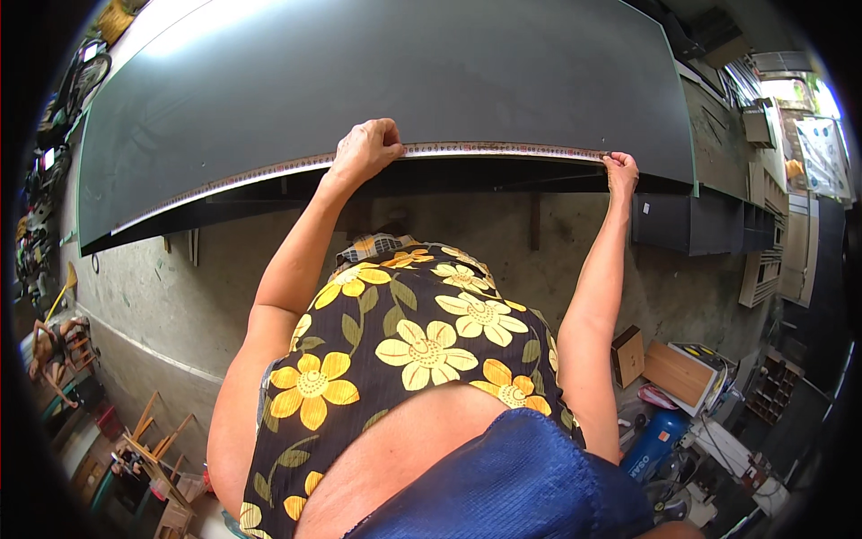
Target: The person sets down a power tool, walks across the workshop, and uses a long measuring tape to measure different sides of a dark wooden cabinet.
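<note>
A long dark grey panel (431, 81) lies flat in front of me. Along its near edge stretches a narrow, light-coloured tape measure (503, 147), drawn out well to the left and right. My left hand (368, 151) is closed near the middle of that edge, its fingers pinching the tape from above. At the tape's right-hand end, thumb and fingertips of my right hand (621, 171) pinch it against the panel's edge. Both forearms reach up from below, a little apart from my flowered top.
Under the panel's right end stands a dark open cabinet (687, 223). Lower right are a small brown box (628, 356), a wooden board (680, 375) and a blue tank (654, 442). A wooden chair (154, 440) and another person (56, 350) are at lower left.
</note>
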Demonstrator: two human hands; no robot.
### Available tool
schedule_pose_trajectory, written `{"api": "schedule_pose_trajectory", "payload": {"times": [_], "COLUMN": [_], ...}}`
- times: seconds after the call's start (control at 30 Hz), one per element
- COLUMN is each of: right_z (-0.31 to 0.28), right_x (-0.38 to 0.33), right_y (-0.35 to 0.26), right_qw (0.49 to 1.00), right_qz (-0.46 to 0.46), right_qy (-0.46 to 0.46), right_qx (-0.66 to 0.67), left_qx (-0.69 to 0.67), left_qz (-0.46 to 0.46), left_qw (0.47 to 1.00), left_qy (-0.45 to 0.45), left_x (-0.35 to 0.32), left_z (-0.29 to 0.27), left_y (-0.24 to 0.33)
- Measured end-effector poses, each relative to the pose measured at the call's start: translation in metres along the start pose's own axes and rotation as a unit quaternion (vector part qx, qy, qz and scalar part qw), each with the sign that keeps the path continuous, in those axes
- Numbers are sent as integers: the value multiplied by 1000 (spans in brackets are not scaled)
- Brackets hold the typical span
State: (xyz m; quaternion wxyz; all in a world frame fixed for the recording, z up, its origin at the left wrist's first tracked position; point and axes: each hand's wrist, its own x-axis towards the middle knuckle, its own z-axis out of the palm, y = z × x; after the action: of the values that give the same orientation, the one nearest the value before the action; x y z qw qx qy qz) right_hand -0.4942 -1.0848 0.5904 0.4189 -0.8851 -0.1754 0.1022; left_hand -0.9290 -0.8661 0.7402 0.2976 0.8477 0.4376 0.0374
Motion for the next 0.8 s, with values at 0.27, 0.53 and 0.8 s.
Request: {"api": "schedule_pose_trajectory", "payload": {"times": [0.27, 0.53, 0.8], "right_z": [2, 2, 2], "right_x": [-5, -5, 16], "right_y": [-5, -6, 17], "right_qw": [1000, 1000, 1000], "right_qz": [-9, 2, -19], "right_qy": [9, 8, 6], "right_qx": [-18, -3, 14], "left_qx": [6, 19, 8], "left_qz": [19, 17, 3], "left_qw": [1000, 1000, 1000], "left_qy": [11, 3, 10], "left_x": [0, 3, 6], "left_z": [3, 3, 6], "left_y": [-4, -6, -5]}}
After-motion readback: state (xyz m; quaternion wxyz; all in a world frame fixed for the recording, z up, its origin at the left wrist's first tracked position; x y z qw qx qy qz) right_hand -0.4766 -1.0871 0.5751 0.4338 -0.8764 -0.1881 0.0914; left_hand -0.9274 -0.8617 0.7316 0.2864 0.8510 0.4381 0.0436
